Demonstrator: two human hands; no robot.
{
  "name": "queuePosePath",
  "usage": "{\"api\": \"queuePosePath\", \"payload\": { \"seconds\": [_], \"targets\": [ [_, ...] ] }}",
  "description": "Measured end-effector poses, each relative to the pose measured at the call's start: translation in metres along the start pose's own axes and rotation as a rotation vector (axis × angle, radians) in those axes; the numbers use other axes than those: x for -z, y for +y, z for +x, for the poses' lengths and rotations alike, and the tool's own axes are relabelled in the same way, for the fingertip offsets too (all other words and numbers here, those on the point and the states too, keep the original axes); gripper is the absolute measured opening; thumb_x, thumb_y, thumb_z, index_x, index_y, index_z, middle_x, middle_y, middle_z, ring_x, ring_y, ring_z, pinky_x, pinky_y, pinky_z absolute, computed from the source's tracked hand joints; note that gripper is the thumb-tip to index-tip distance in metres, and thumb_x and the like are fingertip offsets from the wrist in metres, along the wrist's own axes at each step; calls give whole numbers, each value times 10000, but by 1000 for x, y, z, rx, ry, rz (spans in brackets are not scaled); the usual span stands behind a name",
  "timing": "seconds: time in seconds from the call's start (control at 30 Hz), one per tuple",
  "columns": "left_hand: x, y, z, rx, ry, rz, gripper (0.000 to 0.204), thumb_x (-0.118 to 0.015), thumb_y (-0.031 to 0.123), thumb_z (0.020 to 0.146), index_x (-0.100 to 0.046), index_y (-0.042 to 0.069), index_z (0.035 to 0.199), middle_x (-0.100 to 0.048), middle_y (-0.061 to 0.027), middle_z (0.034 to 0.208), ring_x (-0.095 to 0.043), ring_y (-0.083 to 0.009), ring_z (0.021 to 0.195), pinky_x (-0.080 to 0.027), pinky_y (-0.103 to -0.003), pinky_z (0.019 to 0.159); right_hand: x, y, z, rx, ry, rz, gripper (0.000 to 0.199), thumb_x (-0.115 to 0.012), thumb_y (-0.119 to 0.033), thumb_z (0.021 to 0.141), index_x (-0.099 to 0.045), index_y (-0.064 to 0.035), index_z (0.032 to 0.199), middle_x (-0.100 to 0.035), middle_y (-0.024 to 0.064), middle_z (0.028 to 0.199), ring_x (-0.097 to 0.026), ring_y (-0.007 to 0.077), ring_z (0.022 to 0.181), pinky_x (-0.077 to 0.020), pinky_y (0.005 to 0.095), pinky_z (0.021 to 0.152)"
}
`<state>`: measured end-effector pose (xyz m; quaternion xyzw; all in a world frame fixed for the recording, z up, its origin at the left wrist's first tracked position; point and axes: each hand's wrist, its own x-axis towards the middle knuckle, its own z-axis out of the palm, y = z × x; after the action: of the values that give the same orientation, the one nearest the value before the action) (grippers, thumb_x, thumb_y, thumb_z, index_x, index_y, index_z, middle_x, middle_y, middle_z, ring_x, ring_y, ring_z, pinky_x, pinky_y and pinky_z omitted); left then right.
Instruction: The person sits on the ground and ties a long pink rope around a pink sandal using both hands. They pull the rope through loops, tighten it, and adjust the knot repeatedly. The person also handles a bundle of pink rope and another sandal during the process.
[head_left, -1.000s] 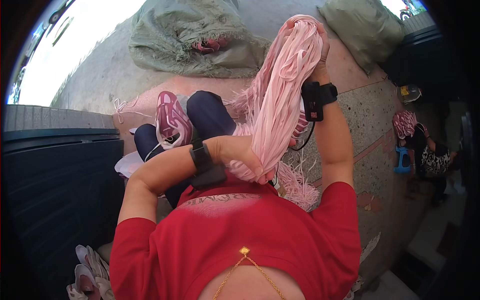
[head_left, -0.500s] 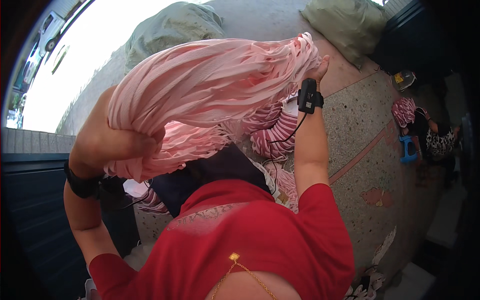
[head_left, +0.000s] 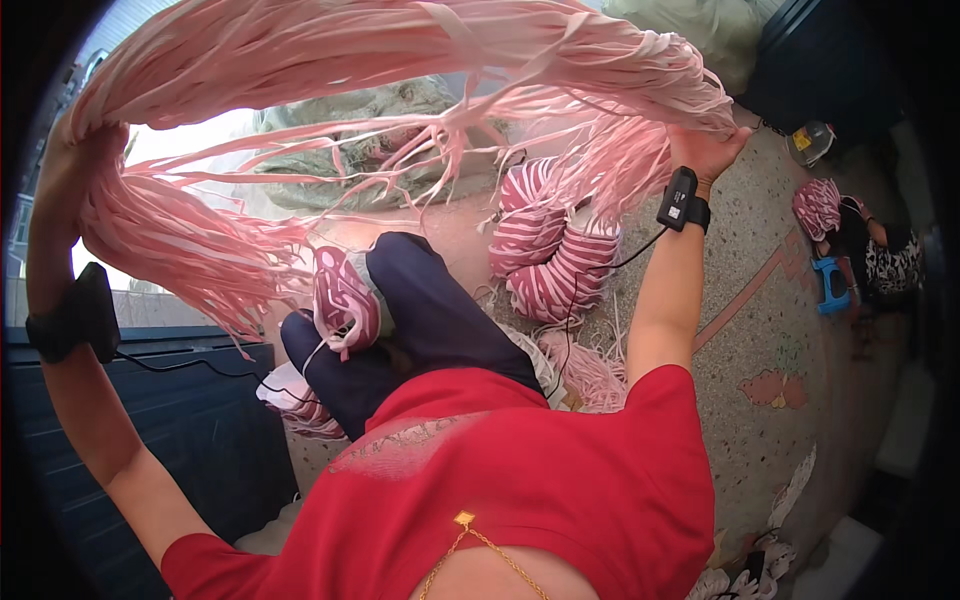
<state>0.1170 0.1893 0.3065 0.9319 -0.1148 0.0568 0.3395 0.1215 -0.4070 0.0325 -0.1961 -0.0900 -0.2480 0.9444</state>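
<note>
A long, thick bundle of pink fabric strips (head_left: 330,55) stretches between my raised hands, with loose ends dangling and tangled below it. My left hand (head_left: 80,180) is closed round its left part, and a tail of strips falls beneath that hand. At the right end, my right hand (head_left: 705,152) holds the bundle from below; its thumb shows, while most of its fingers are hidden under the strips. Below, a small maroon and pink coil (head_left: 343,300) rests by my dark-trousered knee (head_left: 410,265).
Bundles striped pink and white (head_left: 565,250) lie on the speckled floor (head_left: 745,330) before me, with loose pink strips (head_left: 590,375) nearer. Large pale sacks (head_left: 705,35) stand beyond. Another person (head_left: 890,255) sits at the far right beside a blue stool (head_left: 831,285). Cables run from my wrist devices.
Both hands have moved up and apart, the left outward to the left, the right outward to the right. The pink bundle is now stretched wide, its loose ends spread, uncovering the coil by my knee.
</note>
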Motion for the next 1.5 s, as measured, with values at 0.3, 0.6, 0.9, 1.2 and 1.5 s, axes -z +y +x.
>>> {"api": "queuePosePath", "payload": {
  "seconds": [0.3, 0.6, 0.9, 1.2, 1.5],
  "targets": [
    [-34, 15, 65, -454, 69, 566, 404, -621, 224, 871, -511, 36, 1213, -619, -122, 1093, -607, -215, 993, -465, -316, 871, 187, -24, -81, -21, 550, -251, 633, -404, -598, 856, -498, -98, 1232, -530, 113, 1241, -489, 343, 1141, -358, 565, 976],
    [-133, 45, 62, -845, 45, 686, 471, -693, 51, 746, -535, 75, 1188, -646, -143, 997, -649, -267, 895, -522, -326, 763, 337, -50, -210, -806, 985, -1128, 596, -616, -419, 838, -434, -27, 1249, -584, 175, 1098, -624, 277, 882, -504, 411, 749],
    [-185, 69, 48, -887, -88, 787, 357, -637, -27, 775, -593, 52, 1121, -665, -188, 900, -668, -313, 769, -543, -351, 667, -104, 101, -65, -324, -432, -574, 327, -527, -267, 933, -560, 18, 1090, -618, 174, 1082, -605, 244, 1023, -450, 350, 945],
    [-193, 74, 52, -371, -333, 523, 462, -613, -38, 684, -543, -30, 1141, -642, -215, 909, -643, -286, 833, -499, -329, 751, -154, 170, -129, -417, -781, -860, 342, -437, -79, 869, -558, 73, 1150, -611, 151, 1112, -571, 205, 1012, -423, 292, 909],
    [-202, 63, 54, -192, -443, 437, 505, -574, -26, 667, -529, -31, 1170, -644, -176, 899, -633, -250, 797, -501, -315, 731, -167, 191, -163, -120, -629, -1064, 375, -423, -94, 879, -485, 98, 1196, -524, 223, 1206, -493, 274, 1146, -351, 328, 984]
  ]
}}
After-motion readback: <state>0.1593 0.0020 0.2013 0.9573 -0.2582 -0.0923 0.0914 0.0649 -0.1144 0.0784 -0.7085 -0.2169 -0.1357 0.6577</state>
